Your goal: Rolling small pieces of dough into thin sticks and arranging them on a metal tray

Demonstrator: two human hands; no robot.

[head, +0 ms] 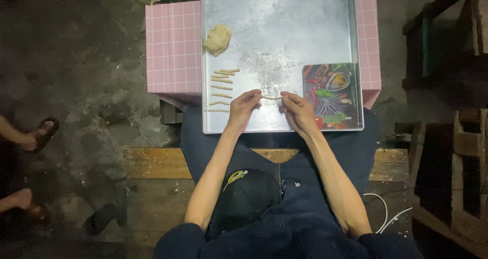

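A large metal tray (284, 15) rests on a pink checked surface (173, 50) and on my lap. My left hand (242, 109) and my right hand (299, 111) each pinch one end of a thin dough strip (271, 97) just above the tray's near part. To the left of my left hand lie several short dough sticks (222, 86) in a column. A lump of dough (218, 38) sits further back on the tray's left side.
A small cutting board printed with colourful vegetables (332, 95) lies in the tray's near right corner. I sit on a wooden bench (152, 162). Another person's sandalled feet (35, 134) are at the left edge. Dark wooden furniture (457, 137) stands at the right.
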